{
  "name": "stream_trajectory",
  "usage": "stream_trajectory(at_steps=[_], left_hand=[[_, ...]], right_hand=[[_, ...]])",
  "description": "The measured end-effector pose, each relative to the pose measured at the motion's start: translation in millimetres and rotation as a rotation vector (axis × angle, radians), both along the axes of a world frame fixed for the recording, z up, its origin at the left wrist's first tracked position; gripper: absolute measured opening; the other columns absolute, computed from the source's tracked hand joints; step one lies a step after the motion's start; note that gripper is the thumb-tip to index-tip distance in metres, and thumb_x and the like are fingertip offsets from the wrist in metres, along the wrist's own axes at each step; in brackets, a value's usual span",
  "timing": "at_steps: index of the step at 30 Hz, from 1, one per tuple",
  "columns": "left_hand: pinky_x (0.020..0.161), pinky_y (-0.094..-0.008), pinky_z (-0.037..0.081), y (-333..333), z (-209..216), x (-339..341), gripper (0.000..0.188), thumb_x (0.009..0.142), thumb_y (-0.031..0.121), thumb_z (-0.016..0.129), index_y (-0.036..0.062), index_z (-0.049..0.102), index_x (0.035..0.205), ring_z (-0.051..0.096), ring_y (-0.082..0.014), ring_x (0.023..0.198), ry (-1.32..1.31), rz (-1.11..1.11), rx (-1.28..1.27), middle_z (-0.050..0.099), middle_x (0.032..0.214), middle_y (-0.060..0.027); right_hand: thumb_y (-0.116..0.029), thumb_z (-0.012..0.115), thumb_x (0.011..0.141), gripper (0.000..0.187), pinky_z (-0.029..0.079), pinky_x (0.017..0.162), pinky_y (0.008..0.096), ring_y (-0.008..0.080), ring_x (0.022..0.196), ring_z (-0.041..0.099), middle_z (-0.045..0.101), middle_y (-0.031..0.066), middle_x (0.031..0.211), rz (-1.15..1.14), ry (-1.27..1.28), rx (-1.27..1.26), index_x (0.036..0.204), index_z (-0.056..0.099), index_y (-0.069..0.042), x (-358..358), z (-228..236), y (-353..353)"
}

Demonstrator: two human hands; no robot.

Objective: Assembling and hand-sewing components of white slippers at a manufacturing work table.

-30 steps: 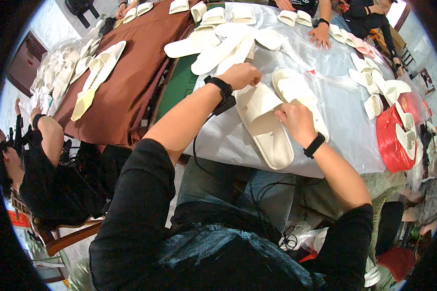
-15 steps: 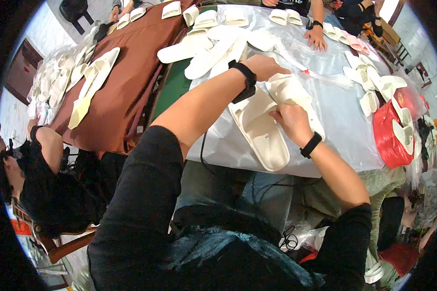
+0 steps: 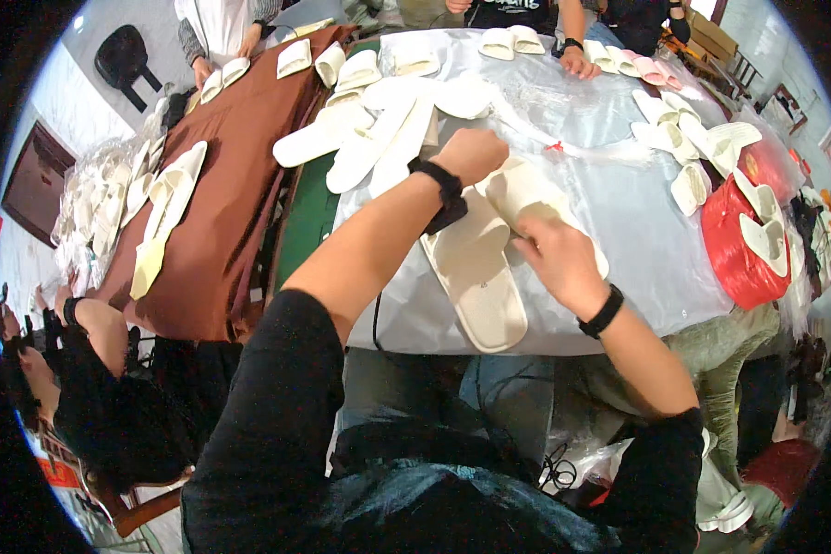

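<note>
L hand: our left hand (image 3: 474, 155) is curled, knuckles up, just above the far (toe) end of the slipper pair; fingertips hidden, so we can't tell if it grips anything.
R hand: our right hand (image 3: 563, 260) has fingers bent, part closed, over the R slipper w/ fingertips by the inner edge of the L one; we can't tell if it's pinching or only touching.
Slipper pair: L slipper (image 3: 480, 300) lies sole down in front of us, heel twd the near table edge; R slipper (image 3: 531, 198) lies beside it, partly covered by our R hand.
Wrists: we've a black band on each, the L one (image 3: 441, 192) bulkier than the R one (image 3: 603, 312).
Worktop: under the pair, plastic sheet (image 3: 642, 254), greyish; green surface (image 3: 303, 217) shows on its L side.
Heap: beyond our L hand, loose white slippers (image 3: 374, 148), overlapping.
R side: more cream slippers (image 3: 679, 138), plus a red roll (image 3: 734, 254) w/ slippers on top; pink slippers (image 3: 656, 71) farther back.
L table: brown cloth (image 3: 222, 198), slipper w/ yellow piece (image 3: 146, 268) at one end; bagged slippers (image 3: 102, 203) along its far L edge.
Others: co-worker's hand (image 3: 578, 63) rests at the far side, near more slippers.
</note>
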State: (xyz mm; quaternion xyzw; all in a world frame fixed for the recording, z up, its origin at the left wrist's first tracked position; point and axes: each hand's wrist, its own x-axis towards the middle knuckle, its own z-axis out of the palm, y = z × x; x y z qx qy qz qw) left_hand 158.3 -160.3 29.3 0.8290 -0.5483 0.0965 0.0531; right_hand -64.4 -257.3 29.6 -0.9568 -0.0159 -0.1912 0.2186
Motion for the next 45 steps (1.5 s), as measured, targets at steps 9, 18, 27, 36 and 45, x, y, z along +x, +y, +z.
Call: stream_trajectory(at_steps=[9,18,27,36,45], left_hand=[[0.063,-0.0441,0.05,37.3,16.7,-22.9,0.008,0.08,0.008,0.056,0.0093,0.064,0.082,0.065,-0.0335,0.072,-0.09,0.079,-0.109,0.066,0.073,-0.0128],[0.063,-0.0421,0.048,70.6,14.6,-54.4,0.008,0.081,0.009,0.058,0.0083,0.065,0.085,0.061,-0.0322,0.072,-0.068,0.005,-0.379,0.06,0.071,-0.0121],[0.066,-0.042,0.05,77.0,-19.8,-45.7,0.007,0.082,0.009,0.062,0.0077,0.068,0.085,0.064,-0.0323,0.074,0.138,0.156,-0.617,0.065,0.076,-0.012],[0.068,-0.0389,0.051,102.8,-54.9,-37.0,0.019,0.077,0.004,0.062,0.0099,0.067,0.094,0.064,-0.0306,0.079,0.268,0.209,-0.718,0.066,0.082,-0.0101],[0.065,-0.0305,0.051,107.7,-46.5,-44.4,0.021,0.082,0.002,0.067,0.0031,0.063,0.103,0.067,-0.0165,0.071,0.884,0.214,-1.025,0.07,0.081,-0.0104]], right_hand=[[-0.013,0.071,0.081,0.045,0.049,0.078,0.0403,0.0317,0.089,0.057,0.059,0.0154,0.096,-0.109,0.13,0.1,0.123,0.054,-0.008,-38.4,-50.0,-73.4],[-0.009,0.071,0.079,0.037,0.046,0.082,0.0392,0.0305,0.09,0.055,0.062,0.012,0.095,-0.008,0.137,0.105,0.115,0.061,-0.006,-49.2,2.8,-55.8],[-0.004,0.065,0.082,0.031,0.048,0.086,0.0417,0.0345,0.102,0.06,0.066,0.0176,0.108,0.132,-0.049,0.082,0.113,0.063,-0.002,103.3,10.7,-1.0],[-0.003,0.066,0.081,0.029,0.049,0.067,0.0364,0.0309,0.068,0.062,0.065,0.0159,0.077,0.33,0.182,0.315,0.11,0.065,-0.001,118.1,13.2,29.9],[-0.005,0.059,0.084,0.004,0.047,0.067,0.0466,0.0385,0.079,0.06,0.063,0.0174,0.084,0.212,-0.027,-0.153,0.084,0.059,-0.002,114.8,-2.4,54.4]])
